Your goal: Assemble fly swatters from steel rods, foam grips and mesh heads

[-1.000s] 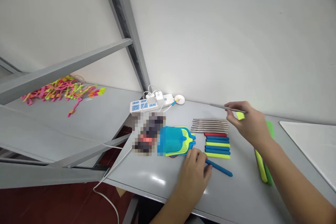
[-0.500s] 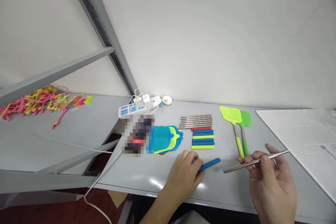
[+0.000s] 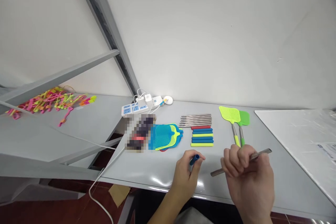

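Observation:
My left hand (image 3: 185,173) is closed around a blue handle sleeve (image 3: 194,160), whose hollow end faces up toward me. To its right, my right hand (image 3: 248,178) grips a thin metal rod (image 3: 261,154) that slants across the fingers. The rod and the sleeve are apart. Beyond the hands lies a row of loose sleeves (image 3: 202,135) in blue, yellow and red. Metal rods (image 3: 195,119) lie side by side behind them. Stacked fly swatter heads (image 3: 168,136), mostly blue with a yellow one, are left of the sleeves. Two green fly swatters (image 3: 235,126) with handles lie behind my right hand.
A white power strip (image 3: 141,106) with chargers and cables stands against the wall. Grey metal posts (image 3: 115,42) rise on the left. Pink and yellow pieces (image 3: 49,101) are heaped on the far-left surface. A white wrapped panel (image 3: 296,136) lies at the right.
My left hand has lifted the blue sleeve off the table and turned its open end up. My right hand has moved left with the rod and now has its fingers curled over it.

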The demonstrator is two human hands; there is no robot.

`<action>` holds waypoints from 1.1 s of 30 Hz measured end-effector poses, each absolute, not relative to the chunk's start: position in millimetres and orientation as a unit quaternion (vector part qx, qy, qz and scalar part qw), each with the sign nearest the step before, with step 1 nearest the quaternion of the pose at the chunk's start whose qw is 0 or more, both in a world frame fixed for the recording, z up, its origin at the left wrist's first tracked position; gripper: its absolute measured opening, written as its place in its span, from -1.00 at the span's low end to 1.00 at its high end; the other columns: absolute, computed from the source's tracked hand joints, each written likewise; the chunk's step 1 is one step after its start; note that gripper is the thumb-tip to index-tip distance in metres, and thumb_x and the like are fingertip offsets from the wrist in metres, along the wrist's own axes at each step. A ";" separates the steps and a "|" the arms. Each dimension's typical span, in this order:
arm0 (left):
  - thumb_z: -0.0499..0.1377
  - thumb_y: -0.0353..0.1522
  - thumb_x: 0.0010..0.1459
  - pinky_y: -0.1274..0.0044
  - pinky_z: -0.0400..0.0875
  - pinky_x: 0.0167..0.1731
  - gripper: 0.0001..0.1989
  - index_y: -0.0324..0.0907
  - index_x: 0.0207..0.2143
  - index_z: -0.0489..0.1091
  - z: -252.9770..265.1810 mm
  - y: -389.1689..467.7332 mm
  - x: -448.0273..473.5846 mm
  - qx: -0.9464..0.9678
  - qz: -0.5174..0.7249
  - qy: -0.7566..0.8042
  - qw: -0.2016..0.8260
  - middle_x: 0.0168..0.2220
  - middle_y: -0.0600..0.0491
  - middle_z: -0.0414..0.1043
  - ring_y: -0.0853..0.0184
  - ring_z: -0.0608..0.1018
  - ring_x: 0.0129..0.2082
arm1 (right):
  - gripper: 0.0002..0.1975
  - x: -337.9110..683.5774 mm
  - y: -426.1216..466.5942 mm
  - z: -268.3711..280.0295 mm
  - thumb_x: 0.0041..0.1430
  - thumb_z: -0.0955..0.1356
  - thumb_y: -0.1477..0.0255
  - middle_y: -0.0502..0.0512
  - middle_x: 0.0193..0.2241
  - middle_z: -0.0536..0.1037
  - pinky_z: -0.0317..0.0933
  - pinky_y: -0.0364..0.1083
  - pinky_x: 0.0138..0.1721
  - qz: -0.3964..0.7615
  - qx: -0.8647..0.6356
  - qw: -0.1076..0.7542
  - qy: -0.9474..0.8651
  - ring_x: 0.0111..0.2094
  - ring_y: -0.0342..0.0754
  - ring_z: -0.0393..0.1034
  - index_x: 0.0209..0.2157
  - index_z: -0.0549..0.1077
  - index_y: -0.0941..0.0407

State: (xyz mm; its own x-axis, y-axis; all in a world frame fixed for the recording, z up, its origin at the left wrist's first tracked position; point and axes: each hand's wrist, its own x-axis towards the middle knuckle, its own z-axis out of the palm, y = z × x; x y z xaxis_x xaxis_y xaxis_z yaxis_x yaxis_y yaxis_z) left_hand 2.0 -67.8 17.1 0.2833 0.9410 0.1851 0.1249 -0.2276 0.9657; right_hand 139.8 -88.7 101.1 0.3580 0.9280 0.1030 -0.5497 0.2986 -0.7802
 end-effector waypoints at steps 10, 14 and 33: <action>-0.11 -0.26 0.39 0.45 0.27 -0.33 -0.82 -0.13 -0.15 0.20 6.0 -70.9 2.4 0.683 0.341 0.431 0.481 -0.28 0.04 0.37 0.30 0.41 -0.33 | -0.36 117.6 -63.6 123.8 0.19 0.24 -0.09 -0.13 -0.74 -0.06 -0.14 -0.17 -0.65 0.483 -0.301 0.732 -0.376 -0.68 -0.21 -0.16 -0.68 0.02 0.11; -0.14 -0.25 0.40 0.47 0.23 -0.38 -0.79 -0.13 -0.19 0.20 9.7 -68.1 1.1 0.687 0.319 0.436 0.486 -0.34 0.08 0.33 0.32 0.37 -0.38 | -0.41 114.6 -60.8 117.3 0.25 0.24 -0.01 -0.12 -0.72 0.01 -0.12 -0.18 -0.64 0.472 -0.313 0.734 -0.374 -0.67 -0.21 -0.10 -0.67 0.08 0.10; -0.12 -0.22 0.40 0.44 0.25 -0.26 -0.72 -0.15 -0.20 0.30 12.0 -64.0 4.7 0.706 0.318 0.407 0.485 -0.25 0.01 0.39 0.25 0.41 -0.26 | -0.68 110.5 -54.9 103.7 0.41 0.13 0.28 -0.07 -0.62 0.35 0.20 -0.17 -0.58 0.326 -0.302 0.777 -0.446 -0.62 -0.18 0.25 -0.22 0.46 0.05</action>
State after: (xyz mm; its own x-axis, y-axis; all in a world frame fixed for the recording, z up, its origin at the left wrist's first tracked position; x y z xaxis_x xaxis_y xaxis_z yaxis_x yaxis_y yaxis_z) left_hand 4.7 -64.0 12.0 0.4677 0.8823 0.0534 0.2657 -0.1979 0.9435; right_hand 110.5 -54.9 103.7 0.3895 0.7765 0.4953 -0.2371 0.6041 -0.7608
